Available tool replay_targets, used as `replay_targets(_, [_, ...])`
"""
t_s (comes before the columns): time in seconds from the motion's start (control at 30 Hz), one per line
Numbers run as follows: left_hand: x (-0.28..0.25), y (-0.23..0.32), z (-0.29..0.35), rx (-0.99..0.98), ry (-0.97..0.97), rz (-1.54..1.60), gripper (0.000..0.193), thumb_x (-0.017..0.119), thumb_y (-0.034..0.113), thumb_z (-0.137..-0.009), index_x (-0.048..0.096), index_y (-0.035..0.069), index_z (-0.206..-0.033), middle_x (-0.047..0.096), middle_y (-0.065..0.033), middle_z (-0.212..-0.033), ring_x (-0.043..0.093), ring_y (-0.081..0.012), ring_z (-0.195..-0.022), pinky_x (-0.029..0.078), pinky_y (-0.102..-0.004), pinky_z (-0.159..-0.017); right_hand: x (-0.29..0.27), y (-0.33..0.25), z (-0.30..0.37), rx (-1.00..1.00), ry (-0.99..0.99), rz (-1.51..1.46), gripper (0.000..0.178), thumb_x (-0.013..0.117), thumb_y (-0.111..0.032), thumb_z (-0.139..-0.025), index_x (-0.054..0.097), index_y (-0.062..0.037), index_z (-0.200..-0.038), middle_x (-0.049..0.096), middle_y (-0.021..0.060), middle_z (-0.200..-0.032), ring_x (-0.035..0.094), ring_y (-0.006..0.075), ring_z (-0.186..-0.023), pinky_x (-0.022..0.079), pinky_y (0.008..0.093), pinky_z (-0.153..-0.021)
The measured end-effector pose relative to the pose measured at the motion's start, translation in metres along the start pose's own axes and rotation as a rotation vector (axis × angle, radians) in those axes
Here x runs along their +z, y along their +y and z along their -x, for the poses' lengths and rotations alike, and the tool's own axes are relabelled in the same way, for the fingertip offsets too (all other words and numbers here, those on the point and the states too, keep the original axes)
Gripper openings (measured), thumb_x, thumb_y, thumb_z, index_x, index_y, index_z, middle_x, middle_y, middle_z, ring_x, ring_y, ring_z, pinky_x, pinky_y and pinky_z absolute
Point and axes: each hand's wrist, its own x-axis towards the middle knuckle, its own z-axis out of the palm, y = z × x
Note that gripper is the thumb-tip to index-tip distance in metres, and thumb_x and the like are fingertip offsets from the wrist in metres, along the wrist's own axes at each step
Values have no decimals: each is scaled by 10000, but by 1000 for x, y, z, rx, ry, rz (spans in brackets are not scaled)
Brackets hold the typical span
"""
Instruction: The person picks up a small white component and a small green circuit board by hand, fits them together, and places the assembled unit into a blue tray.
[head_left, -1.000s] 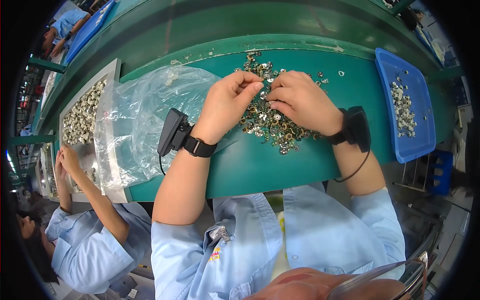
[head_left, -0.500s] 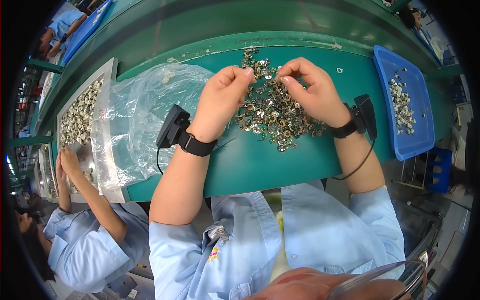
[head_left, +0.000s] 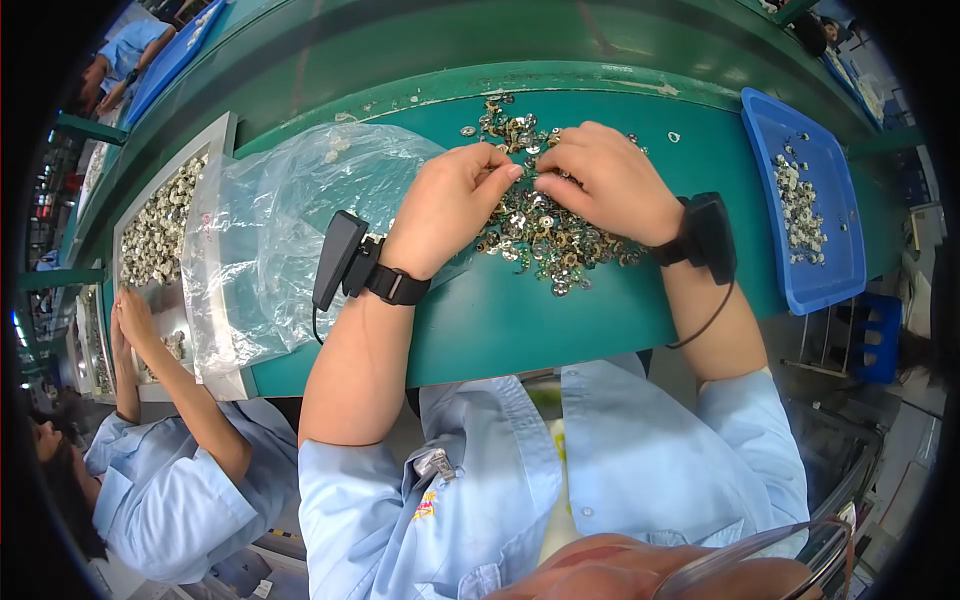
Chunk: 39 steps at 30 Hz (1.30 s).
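A heap of small metal discs and ring-like parts (head_left: 560, 250), silver and brassy, lies on the green tabletop (head_left: 520, 335) in front of me. My left hand (head_left: 450, 205) is at the heap's left side, thumb and forefinger pinched together; whatever is between them is too small to name. Over the heap's upper right part, my right hand (head_left: 615, 190) has its fingers curled down with the tips close to the left fingertips. Its grip is partly hidden. Each wrist wears a black strap with a boxy device.
Left of the heap lies a clear plastic bag (head_left: 300, 230), partly over a metal-edged tray of whitish parts (head_left: 160, 230). A blue tray (head_left: 850, 270) with similar parts stands at right. Another person's hands (head_left: 135, 320) work at the left. A green ledge (head_left: 450, 80) runs behind.
My right hand has moved slightly left and lowered its fingers toward the heap. My left fingertips have shifted slightly right and down. Both hands are closer together.
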Motion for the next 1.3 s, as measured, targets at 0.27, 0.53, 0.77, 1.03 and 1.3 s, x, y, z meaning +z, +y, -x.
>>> replay_targets(0.27, [3,6,3,-22,-21,115,215,612,222,-812,606,12,-860,564,-88,-659,507,-158,-569,408,-292,-535,-5,7,7,354,127,-582,119,625,-108,-793,645,-22,-873,554,31,-709,498,119,-657,402,246,-607])
replay_targets(0.53, [16,8,5,-28,-22,414,224,652,225,-792,621,36,-908,597,-29,-687,508,-84,-603,410,-237,-559,-7,-3,6,329,252,-783,121,609,-99,-817,649,-4,-880,600,37,-782,514,85,-707,402,215,-626])
replay_targets(0.77, [16,14,7,-46,-42,412,273,662,196,-792,602,34,-1004,612,-13,-732,519,-51,-671,418,-198,-609,-6,-9,6,195,296,-610,138,620,-104,-809,644,-9,-907,580,27,-748,497,81,-686,400,208,-626])
replay_targets(1.03, [8,13,5,-167,-50,856,249,603,164,-848,595,-16,-1020,621,-8,-861,538,-53,-766,436,-198,-686,-4,-16,3,280,114,-627,152,661,-129,-765,623,-23,-867,505,13,-653,442,82,-594,366,218,-537])
replay_targets(1.3, [8,13,4,-217,36,733,234,597,157,-851,608,-12,-1012,619,2,-866,524,-40,-766,426,-187,-683,-6,-9,7,169,150,-538,61,621,-63,-751,582,-21,-770,488,9,-645,425,87,-565,336,230,-497])
